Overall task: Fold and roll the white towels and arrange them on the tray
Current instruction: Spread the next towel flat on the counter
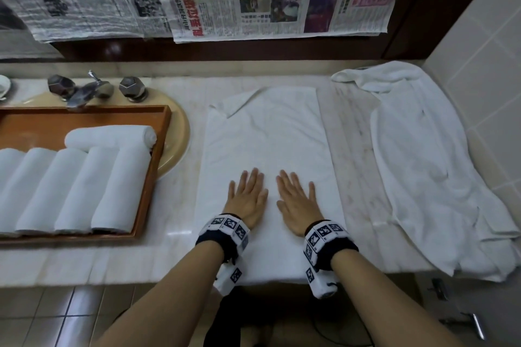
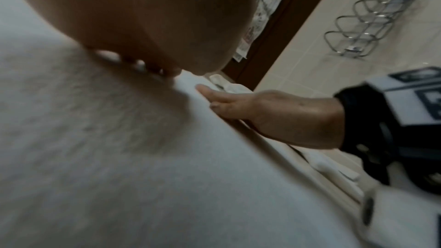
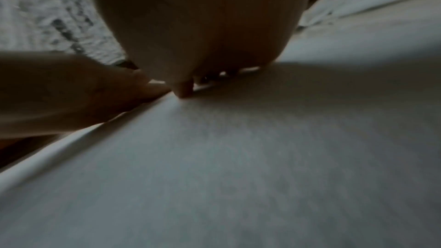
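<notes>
Marble counter [image 1: 174, 205] — left hand [image 1: 248, 198] and right hand [image 1: 297, 204] flat, fingers straight, on towel [image 1: 267, 132]; only head view shows tray [image 1: 146, 197].

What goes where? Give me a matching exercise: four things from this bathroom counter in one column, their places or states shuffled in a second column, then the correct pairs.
Column one:
1. flat towel
2. rolled towels
3. loose towel
4. tap

Column two:
A. lies crumpled at the right end of the counter, by the tiled wall
B. stands behind the wooden tray, at the basin's back edge
C. is spread in the middle, with the left hand and right hand pressed flat on it
D. lie inside the wooden tray

Pairs: 1-C, 2-D, 3-A, 4-B
</notes>
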Available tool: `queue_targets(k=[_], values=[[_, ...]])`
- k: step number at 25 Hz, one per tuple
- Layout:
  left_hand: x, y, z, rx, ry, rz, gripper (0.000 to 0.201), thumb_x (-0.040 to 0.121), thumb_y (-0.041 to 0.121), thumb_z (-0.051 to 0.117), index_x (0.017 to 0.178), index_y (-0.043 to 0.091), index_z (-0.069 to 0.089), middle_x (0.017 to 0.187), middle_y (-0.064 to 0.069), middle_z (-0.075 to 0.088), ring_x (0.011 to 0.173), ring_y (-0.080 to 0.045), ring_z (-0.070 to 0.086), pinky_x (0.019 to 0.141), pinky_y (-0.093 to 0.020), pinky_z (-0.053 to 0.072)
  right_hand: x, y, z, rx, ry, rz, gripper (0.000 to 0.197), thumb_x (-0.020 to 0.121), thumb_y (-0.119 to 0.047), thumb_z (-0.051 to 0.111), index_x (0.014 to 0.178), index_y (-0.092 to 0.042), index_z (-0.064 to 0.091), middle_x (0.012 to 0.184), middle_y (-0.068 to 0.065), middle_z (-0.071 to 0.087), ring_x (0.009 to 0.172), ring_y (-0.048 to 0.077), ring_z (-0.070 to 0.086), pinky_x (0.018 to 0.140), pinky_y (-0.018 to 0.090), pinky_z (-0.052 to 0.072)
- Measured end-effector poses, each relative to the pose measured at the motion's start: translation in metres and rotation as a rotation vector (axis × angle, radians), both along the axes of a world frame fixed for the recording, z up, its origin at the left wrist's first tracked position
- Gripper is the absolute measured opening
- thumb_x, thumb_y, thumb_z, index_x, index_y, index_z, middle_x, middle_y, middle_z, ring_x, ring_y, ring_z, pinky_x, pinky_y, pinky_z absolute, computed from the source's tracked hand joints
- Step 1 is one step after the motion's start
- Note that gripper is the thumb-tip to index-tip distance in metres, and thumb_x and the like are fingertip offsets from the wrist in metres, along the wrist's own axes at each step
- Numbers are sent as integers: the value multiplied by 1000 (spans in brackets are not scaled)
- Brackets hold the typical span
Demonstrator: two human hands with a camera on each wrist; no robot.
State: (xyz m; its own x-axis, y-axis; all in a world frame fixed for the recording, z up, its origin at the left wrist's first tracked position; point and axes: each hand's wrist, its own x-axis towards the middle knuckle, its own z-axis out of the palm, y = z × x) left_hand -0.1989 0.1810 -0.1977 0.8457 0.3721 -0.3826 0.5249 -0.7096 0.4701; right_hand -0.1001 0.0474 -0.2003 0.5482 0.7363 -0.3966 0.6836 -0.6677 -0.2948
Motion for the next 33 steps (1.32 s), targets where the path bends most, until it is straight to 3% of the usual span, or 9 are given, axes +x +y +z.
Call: queue_targets(k=[4, 13, 18, 21, 23, 24, 29, 31, 33], values=[[-30, 37, -11, 157, 59, 112, 59, 104, 39, 18, 154, 24, -10, 159, 7, -21, 146, -14, -20, 118, -36, -13, 17, -22, -6, -65, -19, -84, 62, 104, -41, 17, 152, -19, -16, 156, -7, -28, 144, 12, -25, 118, 46, -14], [-34, 32, 11, 26, 101, 181, 64, 103, 41, 26, 155, 14, 0, 162, -1, -12, 149, -19, -10, 120, -43, -3, -7, -24, 7, -74, 40, -116, 63, 104, -35, 23, 153, -17, -13, 156, -6, -29, 146, 15, -23, 117, 51, -13], [7, 24, 9, -86, -3, -30, 60, 104, 43, 18, 156, 19, 0, 162, 1, -12, 148, -15, -13, 117, -37, -10, 10, 35, 12, 57, 162, -34, 55, 106, -29, 25, 155, -17, 3, 162, -4, -10, 148, 14, -12, 119, 47, -8], [-18, 59, -2, 46, 83, 194, 62, 104, 43, 17, 155, 16, -5, 160, -2, -18, 148, -18, -17, 119, -41, -10, 37, 12, 2, -63, 75, -322, 60, 105, -35, 23, 154, -18, -7, 160, -2, -21, 147, 15, -17, 117, 51, -9], [-19, 73, 7, -5, 169, 453, 68, 103, 47, 17, 154, 10, -8, 159, -6, -22, 147, -20, -19, 119, -44, -9, 45, 2, 8, -166, 53, -673, 68, 102, -41, 24, 154, -14, -11, 159, 2, -24, 147, 19, -19, 117, 57, -7], [-10, 69, 16, -59, 155, 499, 69, 103, 48, 16, 154, 8, -8, 159, -6, -22, 147, -20, -19, 119, -44, -10, 40, 7, 14, -173, 48, -718, 69, 102, -42, 24, 154, -12, -11, 159, 3, -24, 147, 20, -20, 116, 57, -7], [42, 37, 22, -275, -55, -8, 56, 105, 38, 12, 155, 14, 0, 162, -1, -11, 148, -15, -11, 118, -36, -7, 23, 43, 8, 24, 104, -84, 60, 105, -38, 21, 155, -19, -8, 160, -5, -20, 147, 15, -18, 117, 48, -11], [34, 65, 10, -145, 26, 63, 56, 106, 37, 11, 155, 14, -2, 161, -2, -14, 148, -16, -13, 118, -37, -7, 48, 28, 1, -73, 79, -209, 62, 105, -38, 20, 154, -18, -12, 158, -5, -24, 147, 15, -19, 117, 49, -11], [27, 93, 3, 7, 114, 321, 60, 104, 42, 10, 154, 13, -8, 160, -3, -19, 147, -18, -17, 120, -41, -9, 72, 18, 3, -216, 27, -457, 65, 104, -42, 18, 152, -15, -17, 157, -2, -29, 146, 16, -22, 116, 56, -11]])
